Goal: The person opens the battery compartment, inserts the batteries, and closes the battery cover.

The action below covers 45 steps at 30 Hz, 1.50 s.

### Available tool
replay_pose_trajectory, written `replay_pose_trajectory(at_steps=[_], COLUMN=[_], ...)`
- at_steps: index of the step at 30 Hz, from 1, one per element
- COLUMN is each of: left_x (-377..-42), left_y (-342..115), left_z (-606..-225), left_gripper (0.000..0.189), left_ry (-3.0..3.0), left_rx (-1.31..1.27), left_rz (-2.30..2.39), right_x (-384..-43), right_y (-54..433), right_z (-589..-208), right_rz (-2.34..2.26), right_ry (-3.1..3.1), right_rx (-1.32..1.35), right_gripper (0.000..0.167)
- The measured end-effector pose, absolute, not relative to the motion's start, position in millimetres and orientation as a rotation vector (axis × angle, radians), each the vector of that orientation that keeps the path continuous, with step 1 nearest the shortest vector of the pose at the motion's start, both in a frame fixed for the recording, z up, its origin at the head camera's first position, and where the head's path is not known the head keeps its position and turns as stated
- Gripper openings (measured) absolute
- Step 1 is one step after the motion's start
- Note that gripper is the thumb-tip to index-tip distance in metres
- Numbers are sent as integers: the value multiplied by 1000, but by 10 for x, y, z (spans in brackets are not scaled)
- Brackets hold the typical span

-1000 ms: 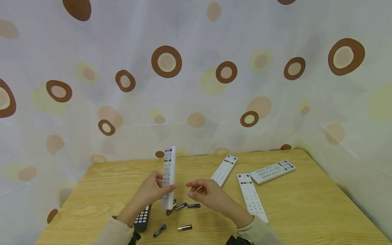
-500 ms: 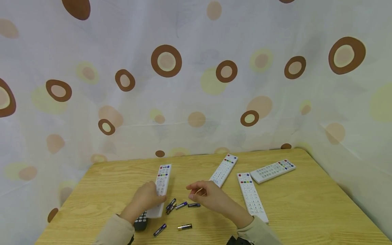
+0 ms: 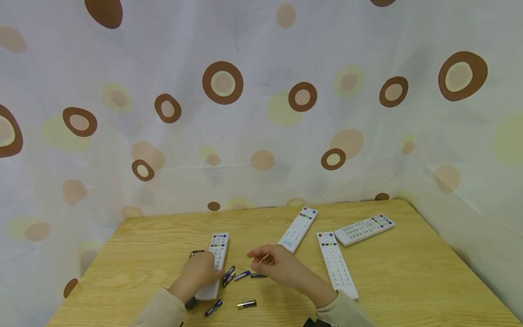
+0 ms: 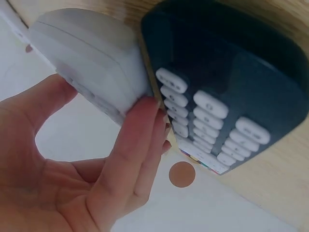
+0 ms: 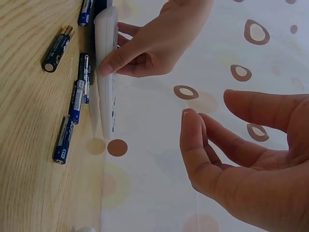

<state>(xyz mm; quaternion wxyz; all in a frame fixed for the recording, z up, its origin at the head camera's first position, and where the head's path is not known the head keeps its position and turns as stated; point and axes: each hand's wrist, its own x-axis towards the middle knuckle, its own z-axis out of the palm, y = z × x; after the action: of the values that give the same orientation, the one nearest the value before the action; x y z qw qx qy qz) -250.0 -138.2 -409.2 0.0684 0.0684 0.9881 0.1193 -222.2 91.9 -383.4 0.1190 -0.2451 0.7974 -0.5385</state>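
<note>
My left hand point(image 3: 199, 272) grips a white remote control point(image 3: 219, 250) by its sides, thumb on one edge and fingers on the other. The remote lies low along the table, buttons up. Right beside it is a black remote control point(image 4: 231, 67) with white keys, mostly covered by the hand in the head view. My right hand point(image 3: 282, 268) hovers with loosely bent fingers, thumb and fingertips apart and nothing between them. Below and left of it is a blue battery point(image 3: 242, 275), one of several small batteries near the white remote.
Three more white remotes lie to the right: one behind my right hand point(image 3: 298, 229), another white remote point(image 3: 336, 263) beside the right forearm, and a slanted white remote point(image 3: 364, 230) farther off. Nearer the front are a dark-and-gold battery point(image 3: 247, 304) and a dark battery point(image 3: 213, 308). A patterned curtain point(image 3: 261, 113) hangs behind the table.
My left hand has brought the white remote down from a raised, upright position to the table, beside the black remote. The right hand has stayed nearly still.
</note>
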Motion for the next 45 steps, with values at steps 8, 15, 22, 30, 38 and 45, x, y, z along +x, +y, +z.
replay_pose_trajectory(at_steps=[8, 15, 22, 30, 38, 45], left_x=[-2501, -2466, -2439, -2415, -2407, -2369], left_y=[-1357, -1314, -1276, -1252, -1254, -1228], left_z=[-4144, -4143, -4153, -4132, -4089, -3983], left_gripper=[36, 41, 43, 40, 40, 36], left_ry=[2985, 2943, 2935, 2910, 2900, 2954], left_rx=[249, 228, 291, 245, 207, 227], left_rz=[278, 384, 379, 384, 378, 309], right_x=[-2196, -2198, -2203, -2209, -2217, -2218], right_y=[928, 927, 929, 930, 948, 988], right_z=[-3833, -3838, -3852, -3876, -3876, -3867], right_rz=[-1584, -1574, -1569, -1545, -1527, -1518], right_ry=[2306, 2304, 2312, 2348, 2355, 2385], right_rx=[-705, -709, -719, -735, -737, -779], right_gripper=[27, 27, 27, 25, 24, 24])
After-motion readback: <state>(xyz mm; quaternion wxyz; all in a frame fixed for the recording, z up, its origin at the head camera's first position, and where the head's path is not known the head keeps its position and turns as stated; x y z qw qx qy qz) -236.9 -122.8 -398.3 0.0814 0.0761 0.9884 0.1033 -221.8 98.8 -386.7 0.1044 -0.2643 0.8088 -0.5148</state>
